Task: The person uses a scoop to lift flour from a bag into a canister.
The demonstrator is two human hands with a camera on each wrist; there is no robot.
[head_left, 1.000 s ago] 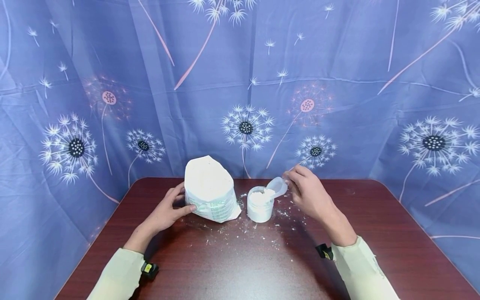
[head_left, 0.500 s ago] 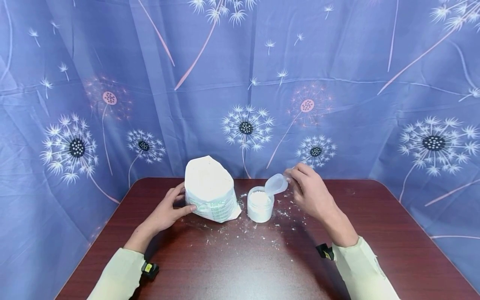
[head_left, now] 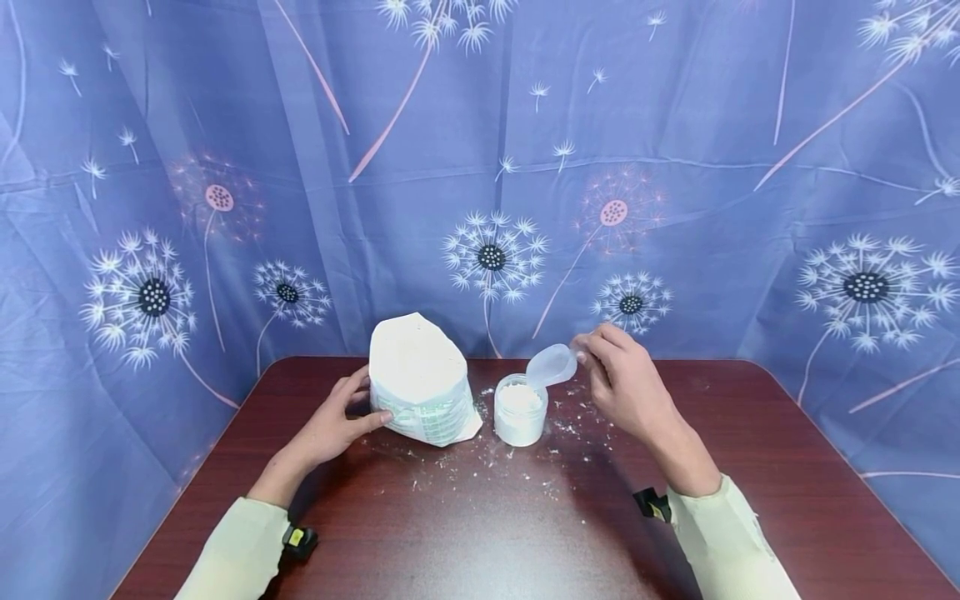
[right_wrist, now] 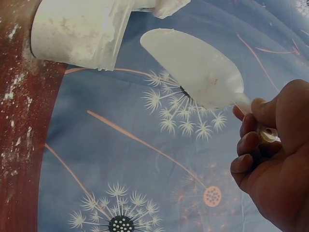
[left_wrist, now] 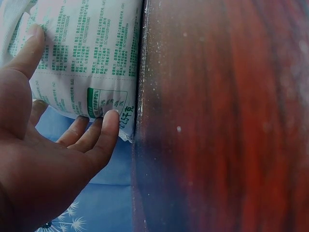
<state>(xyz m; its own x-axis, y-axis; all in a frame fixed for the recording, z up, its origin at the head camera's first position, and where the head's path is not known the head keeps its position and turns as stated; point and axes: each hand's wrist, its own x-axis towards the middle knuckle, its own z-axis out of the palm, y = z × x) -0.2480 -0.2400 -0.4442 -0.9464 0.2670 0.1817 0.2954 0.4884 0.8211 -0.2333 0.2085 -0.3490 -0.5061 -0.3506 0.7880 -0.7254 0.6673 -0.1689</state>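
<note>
A white bag (head_left: 423, 396) with green print stands on the table, its top showing white. My left hand (head_left: 341, 417) holds the bag's left side, thumb on the printed front and fingers round behind. In the left wrist view, fingertips (left_wrist: 111, 123) of that hand rest along the bag's edge. To the bag's right stands a lidless clear jar (head_left: 521, 421) filled with white powder. My right hand (head_left: 621, 375) grips the handle of a translucent plastic scoop (head_left: 552, 365). The scoop is tilted, its tip above the jar's rim. Only a little residue shows on it in the right wrist view.
White powder crumbs (head_left: 551, 487) are scattered on the dark red wooden table (head_left: 450, 550), around the jar and bag. A blue curtain (head_left: 675, 100) printed with dandelions hangs right behind the table's far edge.
White powder at the scoop's tip one second ago is gone from it. The scoop has tilted and risen slightly above the jar. My left hand and the bag have stayed put.
</note>
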